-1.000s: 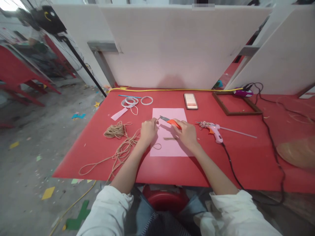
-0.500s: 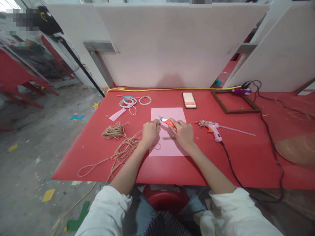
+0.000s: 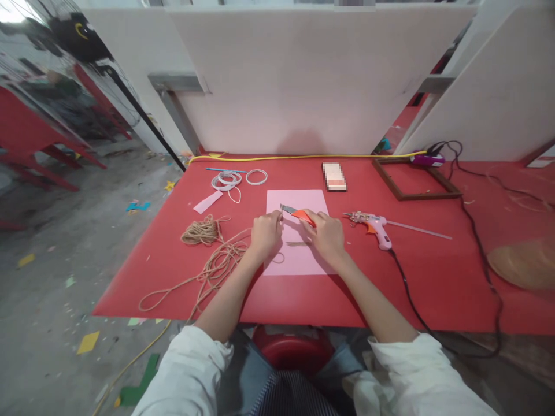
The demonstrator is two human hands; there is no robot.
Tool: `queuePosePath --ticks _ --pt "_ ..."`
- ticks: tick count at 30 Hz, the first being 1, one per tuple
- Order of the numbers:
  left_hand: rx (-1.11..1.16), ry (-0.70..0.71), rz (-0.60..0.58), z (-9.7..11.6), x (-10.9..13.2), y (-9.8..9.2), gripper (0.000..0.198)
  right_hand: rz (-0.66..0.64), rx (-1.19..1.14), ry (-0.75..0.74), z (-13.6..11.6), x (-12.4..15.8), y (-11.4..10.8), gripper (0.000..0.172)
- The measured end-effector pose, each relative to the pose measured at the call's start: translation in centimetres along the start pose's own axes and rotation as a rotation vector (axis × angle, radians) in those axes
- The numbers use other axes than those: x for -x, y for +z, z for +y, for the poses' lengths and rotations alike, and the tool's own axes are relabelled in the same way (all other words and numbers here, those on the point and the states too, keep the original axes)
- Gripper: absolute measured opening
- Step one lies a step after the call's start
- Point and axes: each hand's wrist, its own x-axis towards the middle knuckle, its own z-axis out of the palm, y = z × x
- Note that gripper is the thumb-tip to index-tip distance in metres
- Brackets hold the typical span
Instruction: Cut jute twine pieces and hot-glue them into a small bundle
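An orange utility knife (image 3: 303, 216) is gripped in my right hand (image 3: 328, 234), its blade pointing left. The blade tip is close to the pinched fingers of my left hand (image 3: 266, 232). Brown twine (image 3: 225, 258) runs from a loose pile up to my left hand, and a small loop of it shows by that wrist; the bit between the fingertips is too small to make out clearly. Both hands are over a pink sheet of paper (image 3: 277, 199). On the paper, between the hands, lies a short brown strand (image 3: 298, 244).
A pink glue gun (image 3: 376, 226) with its black cord lies to the right. Behind are a phone (image 3: 334, 177), a brown frame (image 3: 390, 188) and coiled white cord (image 3: 225, 181). A twine bundle (image 3: 202, 231) sits left. A white panel (image 3: 286, 75) stands along the table's back.
The knife has turned slightly in my right hand, its blade now showing darker. My left hand stays about where it was.
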Motion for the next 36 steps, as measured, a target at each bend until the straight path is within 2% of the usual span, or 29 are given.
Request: queuePosePath --ticks 4,6,9,10,12,14,15,17,20,24,29,36 --pt "-0.006 -0.044 0.013 -0.5 -0.4 -0.5 0.030 -0.003 0.034 -0.007 -0.4 0.3 0.2 0.046" --pt "-0.014 -0.058 0.000 0.0 0.0 -0.5 0.029 -0.026 0.068 -0.009 -0.8 0.0 0.2 0.044" --pt "0.033 0.053 -0.067 1.7 1.5 0.3 0.018 -0.053 0.137 0.044 -0.4 -1.1 -0.3 0.045" --pt "0.076 0.150 -0.096 2.3 2.0 0.6 0.016 -0.040 0.160 0.090 0.3 -1.6 -0.6 0.046" --pt "0.136 0.222 -0.106 2.9 2.6 1.1 0.015 0.046 0.157 0.192 2.1 -2.3 -1.1 0.048" --pt "0.224 0.121 -0.024 2.5 2.4 1.2 0.017 0.185 0.111 0.224 3.8 -2.5 -1.2 0.049" --pt "0.286 0.045 0.033 2.0 2.1 1.1 0.019 0.218 0.075 0.208 4.4 -2.4 -1.1 0.050" --pt "0.501 -0.022 0.062 0.7 1.1 0.8 0.026 0.234 -0.025 0.161 4.8 -2.1 -0.4 0.050" --pt "0.853 -0.071 -0.040 -0.8 -0.1 0.8 0.029 0.143 -0.129 0.127 3.9 -1.6 1.0 0.045" --pt "1.138 -0.099 -0.202 -1.5 -0.7 1.1 0.034 0.012 -0.016 0.156 3.4 -1.6 2.1 0.035" --pt "1.303 -0.155 -0.329 -1.6 -0.7 0.6 0.035 0.045 0.133 0.129 5.0 -1.7 2.7 0.031" --pt "1.379 -0.258 -0.407 -1.7 -0.6 -0.4 0.026 0.050 0.097 0.106 6.0 -1.7 3.5 0.033"
